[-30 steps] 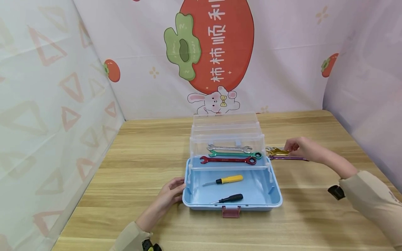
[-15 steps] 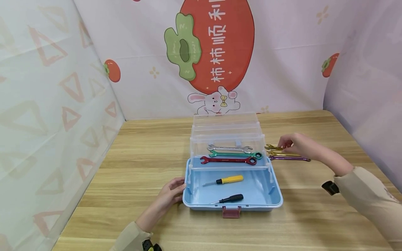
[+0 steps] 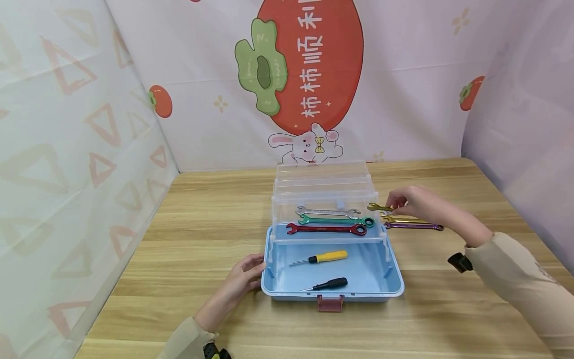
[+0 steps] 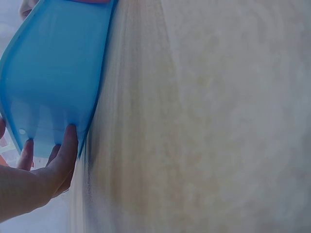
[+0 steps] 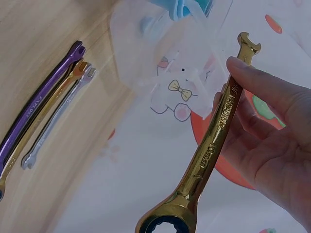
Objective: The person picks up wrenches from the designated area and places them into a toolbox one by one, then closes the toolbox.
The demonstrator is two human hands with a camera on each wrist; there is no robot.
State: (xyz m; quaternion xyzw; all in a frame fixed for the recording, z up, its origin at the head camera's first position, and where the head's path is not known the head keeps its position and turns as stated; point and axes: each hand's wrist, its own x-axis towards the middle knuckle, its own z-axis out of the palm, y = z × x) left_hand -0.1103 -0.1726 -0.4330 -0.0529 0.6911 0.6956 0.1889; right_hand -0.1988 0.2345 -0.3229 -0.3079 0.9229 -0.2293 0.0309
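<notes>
Over to the toolbox's right, the right hand (image 3: pixel 417 202) pinches a gold wrench (image 5: pixel 209 141) clear of the table (image 3: pixel 215 219), near three other wrenches (image 3: pixel 405 220), while the left hand (image 3: pixel 244 274) lays its uncurled fingers against the blue toolbox (image 3: pixel 367 269).

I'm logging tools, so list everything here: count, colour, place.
Table: 1, brown, underneath
Toolbox: 1, blue, on table
Latch: 1, reddish, toolbox front
Lid: 1, clear, back
Tray: 1, clear, above toolbox
Wrenches: 3, silver, green, red, tray
Screwdrivers: 2, yellow, black, in toolbox
Wrenches: 3, purple, gold, silver, table
Wrench: 1, gold, in right hand
Backdrop: 1, pale, behind
Wristbands: 2, black, wrists
Sleeves: 2, beige, arms
Left hand: 1, bare, touching toolbox
Right hand: 1, bare, right of toolbox
</notes>
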